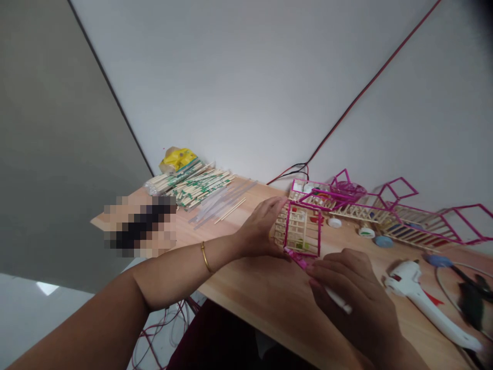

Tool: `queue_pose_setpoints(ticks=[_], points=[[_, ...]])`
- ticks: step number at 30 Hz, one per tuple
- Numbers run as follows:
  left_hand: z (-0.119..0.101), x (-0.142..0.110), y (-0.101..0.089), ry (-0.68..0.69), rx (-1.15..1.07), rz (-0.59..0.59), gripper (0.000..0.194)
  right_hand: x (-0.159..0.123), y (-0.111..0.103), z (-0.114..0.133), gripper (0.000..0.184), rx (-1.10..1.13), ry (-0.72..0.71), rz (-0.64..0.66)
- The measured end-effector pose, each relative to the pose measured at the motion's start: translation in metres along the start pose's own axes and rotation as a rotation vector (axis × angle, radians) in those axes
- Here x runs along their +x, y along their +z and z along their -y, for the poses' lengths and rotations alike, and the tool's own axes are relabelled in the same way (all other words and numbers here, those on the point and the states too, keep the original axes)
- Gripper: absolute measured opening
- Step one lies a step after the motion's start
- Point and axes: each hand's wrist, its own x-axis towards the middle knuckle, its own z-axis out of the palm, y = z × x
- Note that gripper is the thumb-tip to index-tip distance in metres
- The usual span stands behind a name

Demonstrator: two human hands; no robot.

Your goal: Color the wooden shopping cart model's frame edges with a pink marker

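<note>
My left hand (262, 231) is closed around the left side of a small cart-like frame (302, 231) built from wooden sticks with magenta edges. The fingers reach along its back edge, and the thumb side lies low near the front. My right hand (350, 288) is pinched on a slim tool whose pink tip (296, 257) touches the frame's lower front edge. A white end (339, 300) shows below the palm; the fingers hide the middle, so its exact kind is unclear. Behind the frame stand more magenta-edged stick carts (358, 208).
A white hot glue gun (427, 303) lies at the right beside cables. Bottle caps (334, 223) and a blue lid (383, 241) sit near the carts. Bundled chopsticks (200, 185), clear glue sticks (215, 205), a yellow packet (177, 159) and a blurred dark item (142, 226) lie left.
</note>
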Motion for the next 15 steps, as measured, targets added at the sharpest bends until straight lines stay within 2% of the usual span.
queue_pose_setpoints(ticks=[10,15], points=[[0.0011,-0.0002,0.0015,0.063,0.007,-0.033,0.129,0.0004,-0.0001,-0.0004,0.013,-0.007,-0.016,0.005],[0.0013,-0.0015,0.0001,0.060,0.007,-0.013,0.131,-0.0011,-0.0005,-0.0024,0.013,-0.073,-0.019,-0.025]])
